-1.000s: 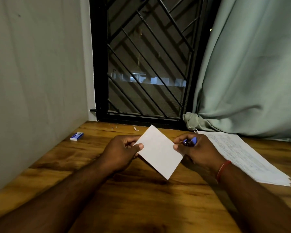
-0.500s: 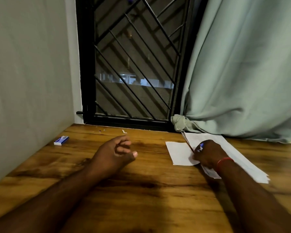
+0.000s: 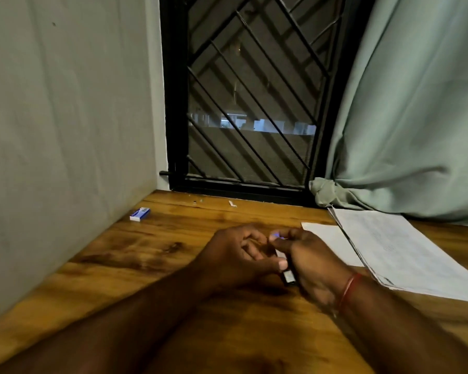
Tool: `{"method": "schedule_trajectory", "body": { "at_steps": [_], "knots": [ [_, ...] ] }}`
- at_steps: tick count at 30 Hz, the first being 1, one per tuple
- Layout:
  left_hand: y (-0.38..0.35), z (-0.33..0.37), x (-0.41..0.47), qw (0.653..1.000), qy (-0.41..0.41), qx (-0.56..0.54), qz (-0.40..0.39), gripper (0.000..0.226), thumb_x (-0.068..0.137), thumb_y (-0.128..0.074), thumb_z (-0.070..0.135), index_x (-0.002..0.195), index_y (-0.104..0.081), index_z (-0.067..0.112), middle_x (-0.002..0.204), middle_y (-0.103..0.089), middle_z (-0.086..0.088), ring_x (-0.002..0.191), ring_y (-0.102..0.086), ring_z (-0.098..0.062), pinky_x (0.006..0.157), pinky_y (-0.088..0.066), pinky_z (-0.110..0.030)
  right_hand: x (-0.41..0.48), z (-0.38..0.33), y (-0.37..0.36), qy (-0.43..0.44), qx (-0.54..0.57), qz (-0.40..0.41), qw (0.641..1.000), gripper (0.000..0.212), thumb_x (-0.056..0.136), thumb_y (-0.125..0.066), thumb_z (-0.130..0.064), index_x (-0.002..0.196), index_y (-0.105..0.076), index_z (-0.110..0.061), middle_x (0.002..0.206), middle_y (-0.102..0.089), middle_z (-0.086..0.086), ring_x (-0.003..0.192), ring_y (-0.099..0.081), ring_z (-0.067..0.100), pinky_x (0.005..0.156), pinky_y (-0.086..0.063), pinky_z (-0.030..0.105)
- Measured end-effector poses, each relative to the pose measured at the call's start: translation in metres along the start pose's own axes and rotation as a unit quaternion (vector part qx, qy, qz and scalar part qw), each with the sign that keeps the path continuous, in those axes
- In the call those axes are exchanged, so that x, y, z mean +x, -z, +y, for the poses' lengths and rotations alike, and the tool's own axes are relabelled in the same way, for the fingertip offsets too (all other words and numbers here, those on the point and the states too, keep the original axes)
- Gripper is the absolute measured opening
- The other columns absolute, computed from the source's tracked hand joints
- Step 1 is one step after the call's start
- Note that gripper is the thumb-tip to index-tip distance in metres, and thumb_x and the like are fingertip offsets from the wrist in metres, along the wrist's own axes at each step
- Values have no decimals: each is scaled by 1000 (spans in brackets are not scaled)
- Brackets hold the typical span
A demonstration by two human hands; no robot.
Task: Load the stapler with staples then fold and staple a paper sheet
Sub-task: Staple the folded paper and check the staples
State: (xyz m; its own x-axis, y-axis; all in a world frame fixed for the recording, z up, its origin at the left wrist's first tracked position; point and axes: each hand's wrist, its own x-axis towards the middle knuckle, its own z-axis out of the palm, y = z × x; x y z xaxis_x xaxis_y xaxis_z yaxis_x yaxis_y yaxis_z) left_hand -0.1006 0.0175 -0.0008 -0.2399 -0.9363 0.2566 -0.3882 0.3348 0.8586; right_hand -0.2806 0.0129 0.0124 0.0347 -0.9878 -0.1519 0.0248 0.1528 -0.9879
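Both hands meet over the middle of the wooden table (image 3: 152, 265). My right hand (image 3: 308, 260) grips a small stapler (image 3: 288, 275); a blue end shows above my fingers and a dark metal end below. My left hand (image 3: 235, 255) touches the stapler from the left, its thumb pressed against the lower end. A folded white paper sheet (image 3: 327, 244) lies flat on the table just right of my hands. A small blue and white staple box (image 3: 140, 214) lies far left by the wall.
A stack of printed papers (image 3: 405, 252) lies at the right, overlapping the folded sheet's edge. A grey wall stands at the left, a barred window (image 3: 249, 103) at the back and a green curtain (image 3: 416, 117) at the right. A paper scrap (image 3: 232, 204) lies near the window sill.
The folded sheet was put down on the table to the right. My right hand then came back to the middle with the stapler, and my left hand closed in on it.
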Motion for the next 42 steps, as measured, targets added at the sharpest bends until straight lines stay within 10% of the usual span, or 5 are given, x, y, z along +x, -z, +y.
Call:
{"method": "schedule_trajectory", "body": {
  "at_steps": [7,13,19,27,42],
  "knots": [
    [-2,-4,1,999,11,17,37,40,71,-102,30,98,-73,26,85,-82,5,74,-79,-8,72,-66,-29,5,14,-9,52,255,-21,965,26,113,-53,-5,135,-66,-1,128,-76,27,118,-76,45,107,-57,68],
    [-3,-11,6,999,-1,-20,47,46,66,-105,32,98,-75,22,87,-82,2,79,-80,-13,79,-68,-35,-2,12,-12,60,323,-89,940,30,115,-44,-6,138,-61,3,129,-75,31,112,-78,47,78,-70,51],
    [-9,-9,4,996,-8,-4,85,30,73,-101,25,83,-73,18,74,-77,5,61,-67,-1,60,-55,-22,7,15,-10,80,327,-111,935,34,113,-46,-4,142,-63,1,137,-72,28,128,-71,45,108,-56,59],
    [47,-5,6,965,89,145,197,10,87,-87,23,83,-78,26,78,-78,6,71,-75,-11,64,-68,-37,2,22,-7,167,-21,-25,985,45,97,-81,-16,138,-68,-29,136,-75,-8,128,-70,8,111,-59,33],
    [140,-72,2,851,200,331,355,7,83,-76,23,77,-78,20,68,-72,1,60,-68,-20,66,-64,-32,-9,22,-1,211,-308,-89,923,54,94,-84,-47,143,-61,-42,143,-58,-28,137,-51,-3,109,-43,17]
  ]
}}
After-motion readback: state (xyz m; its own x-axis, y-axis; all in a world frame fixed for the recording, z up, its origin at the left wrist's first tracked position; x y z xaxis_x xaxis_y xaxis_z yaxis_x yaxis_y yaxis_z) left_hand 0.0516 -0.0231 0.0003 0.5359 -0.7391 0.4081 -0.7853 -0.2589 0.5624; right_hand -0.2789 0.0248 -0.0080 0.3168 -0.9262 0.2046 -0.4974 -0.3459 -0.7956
